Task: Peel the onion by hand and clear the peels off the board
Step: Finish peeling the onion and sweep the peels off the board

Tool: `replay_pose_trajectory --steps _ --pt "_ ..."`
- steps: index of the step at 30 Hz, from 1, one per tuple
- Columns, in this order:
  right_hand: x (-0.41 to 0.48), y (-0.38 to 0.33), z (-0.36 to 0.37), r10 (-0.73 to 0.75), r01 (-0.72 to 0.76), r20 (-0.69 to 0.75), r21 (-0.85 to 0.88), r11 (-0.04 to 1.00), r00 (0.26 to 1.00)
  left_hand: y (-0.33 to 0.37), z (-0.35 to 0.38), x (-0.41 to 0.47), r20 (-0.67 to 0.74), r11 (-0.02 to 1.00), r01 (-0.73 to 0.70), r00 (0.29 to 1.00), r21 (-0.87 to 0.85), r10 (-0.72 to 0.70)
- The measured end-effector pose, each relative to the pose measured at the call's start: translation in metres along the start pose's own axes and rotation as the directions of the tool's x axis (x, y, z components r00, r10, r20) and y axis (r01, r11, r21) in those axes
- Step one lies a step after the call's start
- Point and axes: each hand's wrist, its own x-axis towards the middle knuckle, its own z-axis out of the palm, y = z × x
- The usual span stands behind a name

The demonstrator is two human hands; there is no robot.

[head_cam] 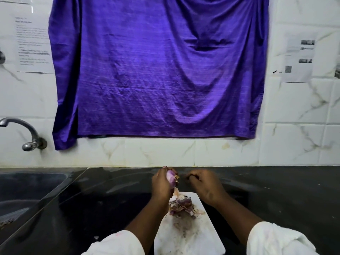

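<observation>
My left hand (161,184) holds a small purple onion (170,176) above the far end of the white cutting board (185,234). A strip of skin hangs from the onion's right side. My right hand (206,186) hovers just right of the onion with its fingers curled in; whether it pinches a bit of peel I cannot tell. A heap of purple and brown peels (182,204) lies on the board's far half, with dark crumbs scattered nearer to me.
The board lies on a black countertop (276,196). A sink (27,188) is set in at the left, with a metal tap (25,133) on the tiled wall above. A purple cloth (158,70) hangs on the wall ahead.
</observation>
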Motion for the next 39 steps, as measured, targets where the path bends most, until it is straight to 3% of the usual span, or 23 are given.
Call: replay_pose_trajectory --steps 3,9,13,15,17,19,22,26,31,35,36,38,39 --pt "-0.003 -0.016 -0.002 -0.084 0.083 0.033 0.045 0.996 0.996 -0.001 0.002 -0.002 0.002 0.995 -0.087 0.996 0.039 0.086" --pt "-0.006 -0.028 -0.004 -0.279 0.255 -0.021 -0.345 0.903 0.960 -0.006 0.000 -0.005 0.040 0.945 -0.301 0.954 0.129 0.298" --pt "-0.010 -0.037 0.001 -0.405 0.338 -0.042 -0.476 0.812 0.914 -0.014 -0.002 -0.006 0.038 0.874 -0.413 0.908 0.256 0.418" --pt "-0.010 -0.041 0.002 -0.341 0.278 -0.104 -0.388 0.879 0.934 -0.016 -0.001 -0.008 0.028 0.837 -0.467 0.877 0.285 0.479" --pt "-0.009 -0.043 0.007 -0.155 0.132 -0.142 -0.157 0.979 0.978 -0.013 0.000 -0.011 0.019 0.797 -0.526 0.838 0.297 0.546" --pt "-0.007 -0.048 0.011 0.057 -0.038 -0.141 0.133 0.990 0.988 -0.010 0.002 -0.012 0.015 0.757 -0.588 0.793 0.285 0.609" --pt "-0.004 -0.054 0.015 0.269 -0.197 -0.118 0.422 0.885 0.956 -0.006 0.004 -0.012 0.023 0.696 -0.663 0.728 0.276 0.685" --pt "0.000 -0.060 0.020 0.450 -0.366 0.031 0.633 0.682 0.892 -0.012 0.001 -0.014 -0.010 0.684 -0.690 0.702 0.234 0.712" --pt "0.000 -0.063 0.027 0.462 -0.420 0.072 0.558 0.716 0.884 -0.020 -0.007 -0.012 -0.036 0.684 -0.697 0.694 0.214 0.719" --pt "0.006 -0.057 0.030 0.489 -0.446 0.093 0.582 0.680 0.867 -0.015 -0.008 -0.019 -0.029 0.671 -0.712 0.681 0.206 0.732" --pt "0.000 -0.048 0.032 0.493 -0.473 0.094 0.478 0.740 0.865 -0.002 -0.005 -0.023 -0.025 0.660 -0.733 0.666 0.164 0.746" --pt "-0.016 -0.016 0.039 0.575 -0.567 0.089 0.342 0.749 0.813 0.036 0.008 -0.021 0.002 0.639 -0.766 0.641 0.069 0.768" --pt "-0.024 -0.005 0.041 0.564 -0.567 0.080 0.203 0.798 0.822 0.056 0.011 -0.017 -0.003 0.668 -0.744 0.668 0.034 0.744"
